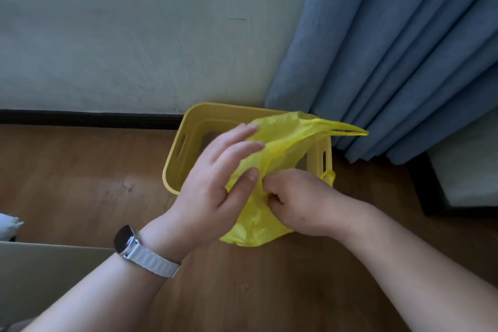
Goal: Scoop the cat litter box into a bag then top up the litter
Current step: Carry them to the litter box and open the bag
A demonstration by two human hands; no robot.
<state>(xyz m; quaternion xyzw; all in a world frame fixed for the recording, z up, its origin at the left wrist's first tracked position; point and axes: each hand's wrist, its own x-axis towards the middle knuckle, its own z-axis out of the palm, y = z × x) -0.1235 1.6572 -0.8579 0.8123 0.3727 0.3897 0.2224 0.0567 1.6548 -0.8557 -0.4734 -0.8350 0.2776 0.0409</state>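
A yellow plastic bag (280, 143) hangs in the air over a yellow plastic litter box (186, 127) that stands on the wood floor against the wall. My right hand (299, 199) pinches a bunch of the bag's film near its middle. My left hand (218, 178), with a watch on the wrist, lies flat against the bag's left side, fingers spread and thumb pressed on the film. The bag's handles point right toward the curtain. The bag and my hands hide most of the box's inside, so the litter cannot be seen.
A blue curtain (404, 48) hangs at the right, touching the box's far corner. A pale wall (121, 35) with a dark skirting board runs behind. A cardboard box edge (40, 264) sits at the lower left. A dark furniture base (431, 183) stands at the right.
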